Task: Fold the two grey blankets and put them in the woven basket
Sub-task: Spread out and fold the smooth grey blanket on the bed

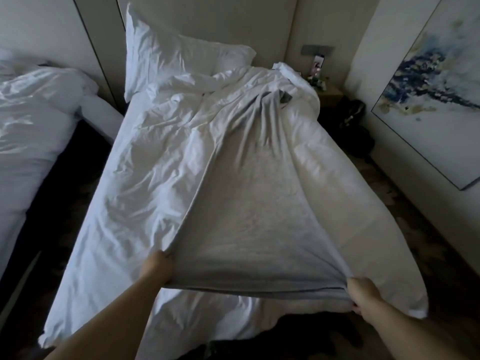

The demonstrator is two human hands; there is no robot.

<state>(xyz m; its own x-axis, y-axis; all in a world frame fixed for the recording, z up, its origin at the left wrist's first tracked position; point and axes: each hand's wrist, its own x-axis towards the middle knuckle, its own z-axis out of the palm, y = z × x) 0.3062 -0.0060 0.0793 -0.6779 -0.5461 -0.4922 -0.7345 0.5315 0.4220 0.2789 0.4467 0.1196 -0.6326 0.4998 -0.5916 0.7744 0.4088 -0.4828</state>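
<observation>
A grey blanket (257, 203) lies stretched lengthwise over the white duvet of the bed (145, 178), narrowing to a bunched far end near the head of the bed. My left hand (157, 268) grips its near left corner. My right hand (363, 294) grips its near right corner. The near edge is pulled taut between both hands, lifted a little off the bed. Only one grey blanket is visible, and no woven basket is in view.
A white pillow (176, 55) leans on the headboard. A second bed (33, 126) stands at the left across a dark gap. At the far right are a bedside table (330, 93) with small items, a dark bag (353, 118) on the floor and a framed painting (439, 81).
</observation>
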